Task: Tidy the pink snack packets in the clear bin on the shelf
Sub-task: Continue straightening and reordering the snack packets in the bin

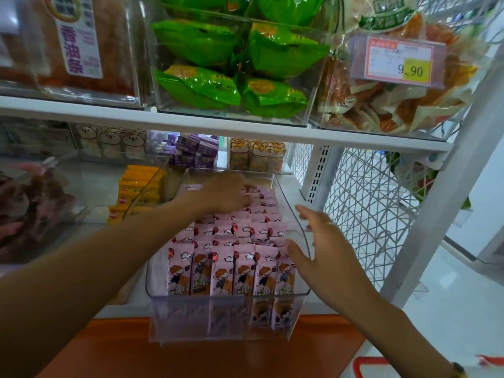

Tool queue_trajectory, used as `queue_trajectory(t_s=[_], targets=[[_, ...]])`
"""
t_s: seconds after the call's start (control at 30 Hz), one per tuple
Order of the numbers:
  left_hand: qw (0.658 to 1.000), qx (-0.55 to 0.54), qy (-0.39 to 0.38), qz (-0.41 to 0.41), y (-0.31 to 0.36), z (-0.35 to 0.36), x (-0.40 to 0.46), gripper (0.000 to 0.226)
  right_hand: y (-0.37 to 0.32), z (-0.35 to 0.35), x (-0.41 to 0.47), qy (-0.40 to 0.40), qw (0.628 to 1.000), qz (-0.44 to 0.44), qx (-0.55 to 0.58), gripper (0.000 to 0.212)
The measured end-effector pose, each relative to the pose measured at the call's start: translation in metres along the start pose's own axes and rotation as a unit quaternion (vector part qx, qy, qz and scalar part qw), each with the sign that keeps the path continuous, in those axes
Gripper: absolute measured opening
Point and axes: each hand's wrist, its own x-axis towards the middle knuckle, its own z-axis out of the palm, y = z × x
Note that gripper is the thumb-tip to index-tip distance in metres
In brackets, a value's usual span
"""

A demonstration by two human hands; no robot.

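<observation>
The left hand (223, 192) reaches to the far end of the clear bin (297, 214) on the shelf (289, 184), fingers curled on the rear pink packets (231, 252). The right hand (324, 252) hovers, fingers released, at the bin's right wall beside the upright front rows.

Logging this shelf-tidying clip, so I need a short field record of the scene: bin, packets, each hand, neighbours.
bin: clear bin on lower shelf, front overhanging
packets: pink packets upright in rows
left hand: left hand on the rear packets, grip unclear
right hand: right hand open, at bin's right wall
neighbours: orange packets left; green bags above
</observation>
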Motion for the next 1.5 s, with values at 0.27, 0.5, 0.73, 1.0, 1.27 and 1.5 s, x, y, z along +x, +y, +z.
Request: queue_trajectory(t_s=[0.27,0.5,0.73,1.0,1.27,1.5], targets=[[1.0,0.016,0.01,0.006,0.013,0.004,-0.013,0.029,-0.03,0.009,-0.013,-0.08,0.972,-0.148,-0.162,0.041],[0.912,-0.335,0.197,-0.13,0.032,-0.01,-0.017,0.017,-0.026,0.011,-0.012,-0.081,0.973,-0.147,-0.156,0.04],[0.744,-0.53,0.373,-0.162,0.054,-0.036,-0.087,0.024,-0.031,0.006,-0.006,-0.025,0.979,-0.155,-0.127,0.035],[0.754,-0.599,0.261,-0.061,0.075,-0.035,-0.15,0.01,-0.067,0.01,-0.004,-0.026,0.972,-0.007,0.232,0.053],[0.869,-0.455,0.188,-0.051,0.061,-0.017,-0.159,0.037,-0.071,0.015,0.008,-0.061,0.848,0.218,0.478,0.026],[0.914,-0.32,0.249,-0.029,0.059,-0.007,-0.161,0.036,-0.073,0.021,0.008,-0.055,0.841,0.199,0.499,0.044]])
